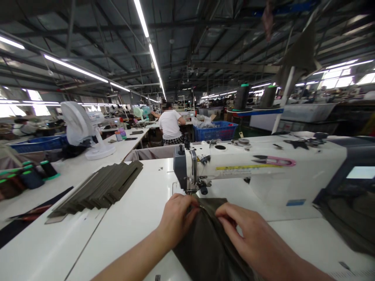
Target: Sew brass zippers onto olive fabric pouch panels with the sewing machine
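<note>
Dark olive fabric (pixel 205 242) runs from beneath the sewing machine (pixel 228 160) down over the front of the white table. Close to the needle, my left hand (pixel 178 216) pinches the fabric's left edge between thumb and fingers. My right hand (pixel 246 226) grips a fold of the same fabric a little to the right, its fingertips pressed together. The cloth is bunched between the two hands. My left fingers partly hide the presser foot and the spot where the cloth meets it.
A fanned stack of olive fabric pieces (pixel 102 187) lies at left. Beyond it stand a white fan (pixel 77 125) and thread spools (pixel 47 168). Pink-handled thread snips (pixel 275 160) rest on the machine arm. A co-worker (pixel 170 124) sits ahead, near a blue basket (pixel 215 131). More dark cloth (pixel 351 218) lies at right.
</note>
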The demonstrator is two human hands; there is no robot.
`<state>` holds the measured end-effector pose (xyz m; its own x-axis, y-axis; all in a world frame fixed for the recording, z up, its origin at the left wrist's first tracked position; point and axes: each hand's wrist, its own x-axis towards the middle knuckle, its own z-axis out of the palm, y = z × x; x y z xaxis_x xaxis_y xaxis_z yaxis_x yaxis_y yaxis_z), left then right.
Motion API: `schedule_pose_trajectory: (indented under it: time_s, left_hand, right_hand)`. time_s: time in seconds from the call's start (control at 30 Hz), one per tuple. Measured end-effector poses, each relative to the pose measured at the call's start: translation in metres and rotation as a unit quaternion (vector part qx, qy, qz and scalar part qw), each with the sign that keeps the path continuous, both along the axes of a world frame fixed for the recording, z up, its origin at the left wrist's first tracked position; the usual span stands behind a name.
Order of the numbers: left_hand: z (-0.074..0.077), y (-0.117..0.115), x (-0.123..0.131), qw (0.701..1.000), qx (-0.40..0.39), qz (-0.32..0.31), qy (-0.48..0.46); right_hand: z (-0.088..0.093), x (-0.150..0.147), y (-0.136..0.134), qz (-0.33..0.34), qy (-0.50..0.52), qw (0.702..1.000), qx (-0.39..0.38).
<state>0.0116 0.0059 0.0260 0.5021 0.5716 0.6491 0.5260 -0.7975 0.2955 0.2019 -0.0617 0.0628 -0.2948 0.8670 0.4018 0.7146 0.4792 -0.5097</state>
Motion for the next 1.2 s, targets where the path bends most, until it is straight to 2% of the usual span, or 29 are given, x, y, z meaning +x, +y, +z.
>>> schedule_pose_trajectory:
  time_s: [0.13,0.33,0.43,0.57,0.8,0.9,1.0,1.07,1.2]
  left_hand:
    - [-0.008,-0.001,0.007,0.999,-0.013,-0.033,-0.006]
    - [-0.012,0.004,0.006,0.999,0.0,-0.051,-0.016]
    - [-0.01,-0.001,0.004,0.998,0.003,-0.068,-0.006]
    - [-0.01,-0.008,0.005,0.999,0.022,-0.041,-0.002]
    - [-0.018,-0.002,0.012,0.997,0.036,-0.063,0.039]
    - [-0.014,0.003,0.013,0.995,0.054,-0.065,0.049]
    - [-0.005,0.007,0.01,0.995,0.052,-0.058,0.07]
    - [0.002,0.008,0.005,0.996,0.043,-0.039,0.071]
    - [0.01,0.011,-0.002,0.997,0.036,-0.007,0.063]
  right_hand:
    - [-0.006,-0.004,-0.001,-0.023,-0.014,0.999,0.031]
    - [-0.019,-0.003,0.008,-0.012,-0.111,0.994,0.008]
    - [-0.015,0.0,0.012,-0.021,-0.091,0.996,-0.009]
    - [-0.008,0.003,0.013,-0.036,-0.055,0.997,-0.03]
    - [-0.007,0.001,0.016,-0.037,-0.025,0.999,0.021]
    - [-0.003,-0.002,0.018,-0.042,-0.014,0.998,0.033]
    - [-0.006,0.001,0.012,-0.077,-0.018,0.996,0.044]
    - [-0.016,0.006,0.003,-0.081,-0.056,0.994,0.049]
    - [-0.039,0.025,-0.01,-0.032,-0.16,0.986,0.018]
